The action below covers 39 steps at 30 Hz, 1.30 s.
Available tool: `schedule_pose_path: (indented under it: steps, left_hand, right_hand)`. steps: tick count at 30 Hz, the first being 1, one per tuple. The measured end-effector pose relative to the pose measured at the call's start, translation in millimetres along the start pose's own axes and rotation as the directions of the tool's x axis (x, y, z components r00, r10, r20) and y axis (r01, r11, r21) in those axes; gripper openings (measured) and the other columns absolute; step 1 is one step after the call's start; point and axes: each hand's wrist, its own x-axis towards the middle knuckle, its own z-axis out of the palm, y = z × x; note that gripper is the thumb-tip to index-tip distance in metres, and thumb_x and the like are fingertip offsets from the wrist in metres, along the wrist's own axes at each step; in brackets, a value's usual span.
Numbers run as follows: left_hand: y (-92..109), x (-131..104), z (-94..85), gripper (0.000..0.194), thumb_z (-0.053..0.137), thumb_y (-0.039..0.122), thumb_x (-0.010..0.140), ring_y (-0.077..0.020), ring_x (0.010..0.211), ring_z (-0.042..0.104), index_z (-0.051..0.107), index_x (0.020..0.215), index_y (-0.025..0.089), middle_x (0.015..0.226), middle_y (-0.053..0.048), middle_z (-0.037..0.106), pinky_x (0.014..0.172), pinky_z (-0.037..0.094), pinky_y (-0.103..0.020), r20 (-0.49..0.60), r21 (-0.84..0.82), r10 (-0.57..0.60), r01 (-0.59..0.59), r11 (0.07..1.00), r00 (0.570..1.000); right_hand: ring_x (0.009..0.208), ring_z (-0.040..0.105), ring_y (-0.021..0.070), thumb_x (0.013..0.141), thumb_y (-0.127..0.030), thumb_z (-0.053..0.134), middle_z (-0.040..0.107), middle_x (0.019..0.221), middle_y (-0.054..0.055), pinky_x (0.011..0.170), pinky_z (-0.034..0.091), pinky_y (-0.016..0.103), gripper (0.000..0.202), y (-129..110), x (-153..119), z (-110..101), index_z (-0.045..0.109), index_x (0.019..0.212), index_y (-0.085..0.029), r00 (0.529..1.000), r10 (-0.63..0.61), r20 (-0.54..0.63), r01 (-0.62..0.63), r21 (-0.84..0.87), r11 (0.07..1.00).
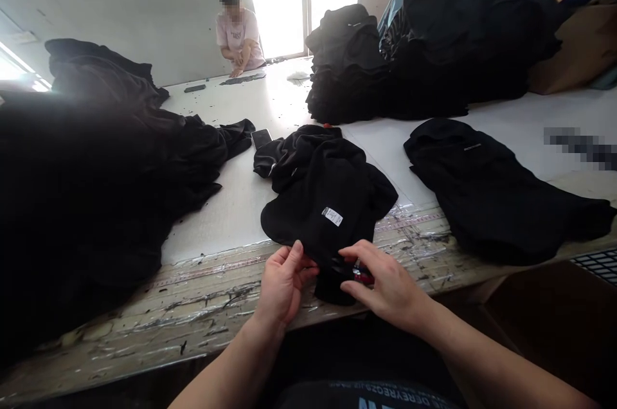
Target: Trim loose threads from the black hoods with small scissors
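A black garment (308,197) lies bunched on the table in front of me, with a small white printed label (332,216) on its upper face. My left hand (284,280) pinches the garment's near edge between thumb and fingers. Just to the right, my right hand (385,280) curls over the near end of the cloth. In its grasp is a small red-handled tool (362,274), which looks like thread snips; the fingers hide most of it. Thumb and index fingertip are apart, close to the black fabric.
A large heap of black garments (87,203) covers the left side. One black garment (491,190) lies flat at right, with tall stacks (351,68) behind. A phone (261,139) lies beyond the garment. Across the table (231,216) a person (238,36) stands working.
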Motion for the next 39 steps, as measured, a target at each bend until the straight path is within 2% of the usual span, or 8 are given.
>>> schedule_pose_path:
  steps: [4, 8, 11, 19, 23, 29, 35, 39]
  left_hand:
    - [-2.4, -12.3, 9.6, 0.031, 0.078, 0.036, 0.070, -0.0128, 0.062, 0.063, 0.064, 0.073, 0.009, 0.069, -0.006, 0.068, 0.056, 0.054, -0.023, 0.032, 0.015, 0.010, -0.011, 1.000, 0.999]
    - [-3.5, -19.0, 16.1, 0.027, 0.077, 0.034, 0.072, -0.0133, 0.064, 0.064, 0.066, 0.076, 0.009, 0.071, -0.006, 0.068, 0.057, 0.054, -0.024, 0.061, 0.001, -0.012, 0.012, 1.000, 0.998]
    - [-2.6, -21.3, 17.5, 0.025, 0.076, 0.033, 0.073, -0.0135, 0.065, 0.063, 0.067, 0.076, 0.010, 0.072, -0.006, 0.068, 0.058, 0.054, -0.024, 0.074, -0.004, -0.022, 0.023, 1.000, 0.997]
    - [-0.8, -24.8, 18.2, 0.027, 0.076, 0.035, 0.072, -0.0142, 0.065, 0.064, 0.069, 0.075, 0.009, 0.071, -0.007, 0.068, 0.058, 0.054, -0.025, 0.102, 0.018, -0.057, 0.056, 0.998, 0.993]
    - [-3.0, -24.6, 14.1, 0.026, 0.073, 0.036, 0.075, -0.0149, 0.064, 0.064, 0.069, 0.075, 0.010, 0.069, -0.007, 0.069, 0.062, 0.053, -0.026, 0.084, 0.128, 0.038, -0.048, 0.991, 0.996]
    - [-5.9, -26.9, 8.7, 0.026, 0.064, 0.037, 0.083, -0.0161, 0.069, 0.064, 0.069, 0.078, 0.012, 0.072, -0.006, 0.070, 0.069, 0.052, -0.027, 0.143, 0.415, 0.173, -0.217, 0.883, 0.975]
    - [-5.6, -28.6, 9.4, 0.027, 0.062, 0.039, 0.084, -0.0169, 0.068, 0.063, 0.068, 0.076, 0.013, 0.071, -0.006, 0.069, 0.067, 0.051, -0.027, 0.147, 0.508, 0.191, -0.240, 0.827, 0.971]
    - [-5.1, -28.9, 10.1, 0.027, 0.062, 0.039, 0.084, -0.0164, 0.068, 0.063, 0.068, 0.076, 0.013, 0.070, -0.006, 0.070, 0.066, 0.050, -0.026, 0.146, 0.509, 0.189, -0.237, 0.827, 0.971]
  right_hand:
    - [0.079, 0.059, 0.0149, 0.083, -0.014, 0.058, 0.057, 0.099, 0.006, 0.067, 0.052, 0.027, 0.021, -8.3, 6.1, -7.9, 0.059, 0.104, -0.019, 0.991, -0.062, -0.121, 0.061, -0.016, 0.998]
    - [0.080, 0.059, 0.0147, 0.084, -0.010, 0.056, 0.057, 0.095, 0.006, 0.067, 0.052, 0.026, 0.024, -17.6, 12.7, -5.5, 0.061, 0.106, -0.018, 0.970, -0.201, -0.135, 0.194, -0.064, 0.979]
    - [0.079, 0.059, 0.0151, 0.085, -0.008, 0.054, 0.058, 0.093, 0.006, 0.066, 0.052, 0.027, 0.024, -20.7, 14.4, -1.8, 0.061, 0.106, -0.018, 0.957, -0.245, -0.153, 0.233, -0.093, 0.968]
    - [0.074, 0.059, 0.0134, 0.086, -0.009, 0.053, 0.059, 0.088, 0.005, 0.064, 0.050, 0.026, 0.018, -18.5, 16.2, -4.8, 0.065, 0.097, -0.018, 0.960, -0.221, -0.172, 0.220, -0.027, 0.975]
    - [0.073, 0.059, 0.0140, 0.084, -0.012, 0.057, 0.061, 0.083, 0.003, 0.063, 0.049, 0.026, 0.013, -17.7, 19.7, -16.7, 0.066, 0.091, -0.019, 0.960, -0.090, -0.266, 0.108, 0.055, 0.993]
    - [0.072, 0.059, 0.0145, 0.077, -0.012, 0.062, 0.062, 0.084, 0.003, 0.060, 0.048, 0.025, 0.015, -25.3, 20.0, -16.9, 0.064, 0.090, -0.019, 0.997, -0.030, -0.066, 0.035, 0.078, 0.996]
    - [0.072, 0.058, 0.0142, 0.078, -0.011, 0.060, 0.062, 0.081, 0.002, 0.063, 0.048, 0.026, 0.012, -27.1, 19.7, -8.7, 0.064, 0.086, -0.019, 0.992, -0.082, -0.095, 0.088, 0.065, 0.994]
    - [0.071, 0.058, 0.0132, 0.078, -0.010, 0.062, 0.062, 0.079, 0.001, 0.064, 0.048, 0.025, 0.011, -26.2, 20.9, -10.2, 0.064, 0.084, -0.018, 0.997, -0.035, -0.071, 0.043, 0.116, 0.992]
